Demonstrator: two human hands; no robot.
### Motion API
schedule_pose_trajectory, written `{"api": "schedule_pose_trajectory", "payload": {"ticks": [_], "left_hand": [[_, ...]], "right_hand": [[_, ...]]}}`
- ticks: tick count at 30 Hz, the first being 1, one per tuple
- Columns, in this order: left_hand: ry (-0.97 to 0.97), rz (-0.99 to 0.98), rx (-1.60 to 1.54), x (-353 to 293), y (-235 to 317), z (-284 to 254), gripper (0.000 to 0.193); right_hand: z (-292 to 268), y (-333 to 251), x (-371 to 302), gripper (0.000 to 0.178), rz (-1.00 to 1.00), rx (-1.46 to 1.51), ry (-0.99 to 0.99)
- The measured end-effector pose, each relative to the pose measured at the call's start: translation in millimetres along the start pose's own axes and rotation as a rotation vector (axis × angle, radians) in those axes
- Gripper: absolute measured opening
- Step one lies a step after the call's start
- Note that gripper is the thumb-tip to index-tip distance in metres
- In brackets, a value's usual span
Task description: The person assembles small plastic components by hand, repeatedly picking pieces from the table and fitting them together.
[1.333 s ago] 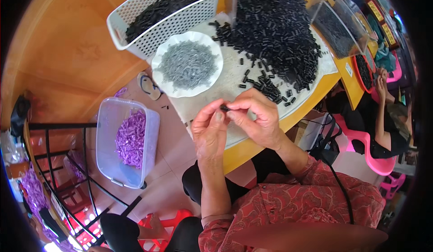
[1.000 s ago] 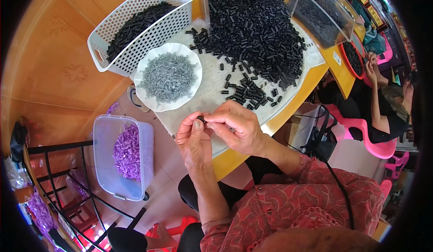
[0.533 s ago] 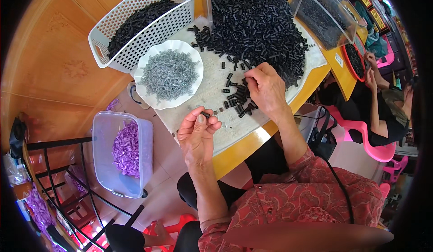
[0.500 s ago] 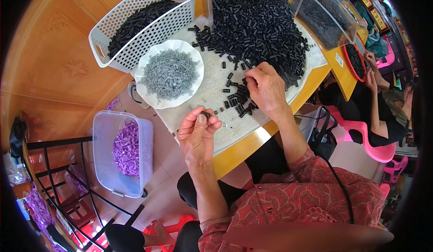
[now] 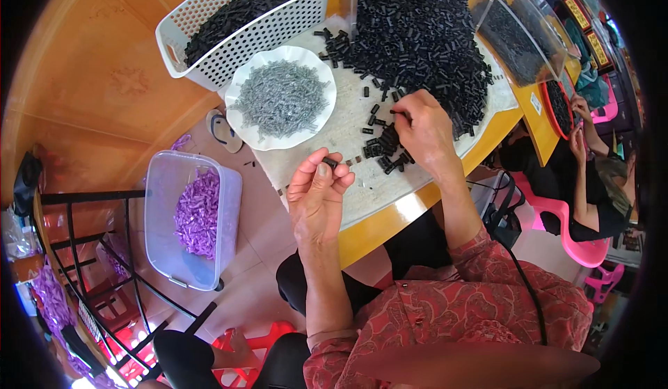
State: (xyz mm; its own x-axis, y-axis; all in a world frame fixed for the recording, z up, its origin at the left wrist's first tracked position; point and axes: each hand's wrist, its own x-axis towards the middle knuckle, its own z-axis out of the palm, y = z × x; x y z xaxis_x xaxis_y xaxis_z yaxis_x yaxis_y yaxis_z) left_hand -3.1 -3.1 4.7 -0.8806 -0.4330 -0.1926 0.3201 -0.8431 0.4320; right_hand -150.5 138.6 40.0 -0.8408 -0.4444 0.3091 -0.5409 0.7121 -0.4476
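The left hand (image 5: 314, 197) pinches one small, black plastic cylinder (image 5: 330, 163); the right hand (image 5: 426, 130), at two o'clock—bunched, grip unclear—touches loose pieces (image 5: 383, 143). The large black heap (image 5: 424, 41), one o'clock, seems left to handle.

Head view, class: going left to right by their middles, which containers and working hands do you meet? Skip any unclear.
Clear tub → white wavy-rimmed dish → left hand → right hand → clear box.

Bright indoor light, white glare on the yellow table edge (image 5: 379, 234), strong fisheye curvature toward blackened corners
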Motion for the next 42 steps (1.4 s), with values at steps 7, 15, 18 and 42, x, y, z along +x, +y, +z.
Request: {"api": "schedule_pose_trajectory", "payload": {"ticks": [7,15,18,42], "left_hand": [[0.003,0.016,-0.090,0.8,-0.6,-1.4,0.024],[-0.008,0.006,-0.130,-0.5,0.6,-4.6,0.024],[-0.015,0.009,-0.145,-1.2,2.0,-3.3,0.024],[0.055,0.042,-0.217,-1.8,7.0,-4.4,0.024]], "right_hand": [[-0.3,-34.8,-23.9,0.010,0.179,0.841,-0.204],[-0.4,-64.1,-34.9,0.014,0.190,1.215,-0.373],[2.4,-69.6,-35.8,0.014,0.213,1.244,-0.370],[18.0,-86.7,-42.8,0.010,0.064,1.265,-0.355]]}}
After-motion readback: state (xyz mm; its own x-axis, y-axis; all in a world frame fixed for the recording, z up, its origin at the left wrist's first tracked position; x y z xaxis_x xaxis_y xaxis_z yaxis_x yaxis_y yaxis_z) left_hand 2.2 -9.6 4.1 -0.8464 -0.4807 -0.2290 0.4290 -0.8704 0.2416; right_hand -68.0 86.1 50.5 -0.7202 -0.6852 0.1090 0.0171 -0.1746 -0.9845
